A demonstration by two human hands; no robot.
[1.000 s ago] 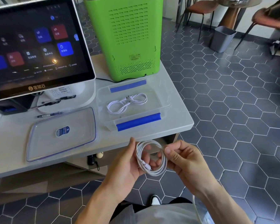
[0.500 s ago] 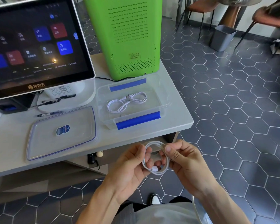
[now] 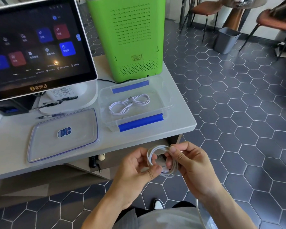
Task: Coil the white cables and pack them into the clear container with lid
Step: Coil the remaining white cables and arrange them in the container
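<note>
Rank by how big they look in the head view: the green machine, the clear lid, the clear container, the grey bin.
1. green machine
2. clear lid and clear container: they look about alike, so I won't split them
3. grey bin, though it stands farther from the camera, so its true size is unsure

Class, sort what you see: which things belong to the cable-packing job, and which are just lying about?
Job:
held cable
left hand
right hand
packed cable
clear container
lid

Lying about:
touchscreen terminal
green machine
pens
grey bin
chairs
</note>
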